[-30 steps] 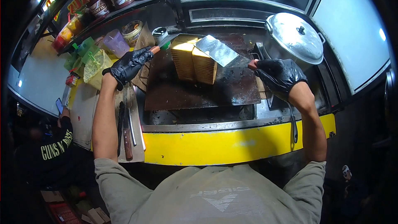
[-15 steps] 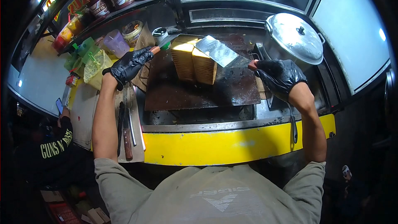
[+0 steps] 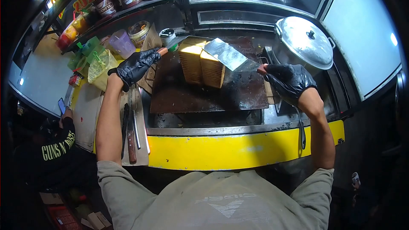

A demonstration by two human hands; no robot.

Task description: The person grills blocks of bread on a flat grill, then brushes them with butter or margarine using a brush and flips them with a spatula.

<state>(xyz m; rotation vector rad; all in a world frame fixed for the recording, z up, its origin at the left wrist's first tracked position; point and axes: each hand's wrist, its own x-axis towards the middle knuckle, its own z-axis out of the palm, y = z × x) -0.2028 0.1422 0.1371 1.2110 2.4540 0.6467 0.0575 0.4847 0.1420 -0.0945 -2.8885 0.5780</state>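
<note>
My left hand [image 3: 138,64], in a black glove, is closed round the wooden handle of a metal spatula [image 3: 163,51]. Its thin blade reaches to the back left of the browned sliced bread [image 3: 202,69]. The bread stands in two blocks side by side on a dark flat griddle [image 3: 179,98]. Also black-gloved, my right hand [image 3: 292,81] grips a second spatula [image 3: 230,55]. That one's broad shiny blade slants across the bread's upper right edge. Both blades are at the top of the bread, from opposite sides.
A lidded pot [image 3: 304,42] stands back right. Left are a cream-coloured tub [image 3: 102,68], a purple cup [image 3: 122,44] and a wooden-handled knife [image 3: 131,145]. A black handle [image 3: 302,134] hangs over the yellow front edge [image 3: 213,151]. A person [image 3: 57,145] with a phone sits lower left.
The whole view has shifted slightly. Both hands keep their spatulas at the bread, with hardly any visible movement.
</note>
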